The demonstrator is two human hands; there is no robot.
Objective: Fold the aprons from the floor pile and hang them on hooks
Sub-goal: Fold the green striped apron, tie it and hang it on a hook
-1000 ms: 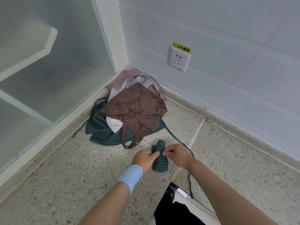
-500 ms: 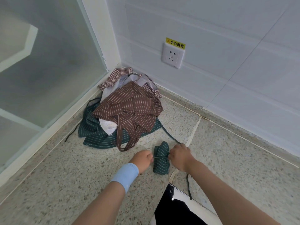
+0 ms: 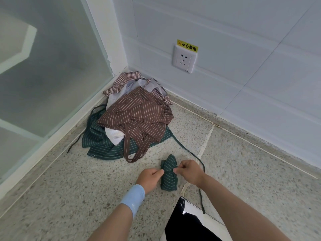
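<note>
Here left hand [image 3: 150, 178] and right hand [image 3: 189, 172] each pinch, seemingly, the rolled apron [image 3: 169, 180]

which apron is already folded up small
The green striped bundle between the left hand and right hand; the brown striped apron, checked apron and larger green apron lie crumpled in the pile.

The speckled floor [image 3: 69, 197] carries a heap of striped aprons [image 3: 135, 119]. Just in front of the heap lies a rolled green bundle [image 3: 169, 180], and a dark cord [image 3: 201, 202] trails from the heap past it.
</note>
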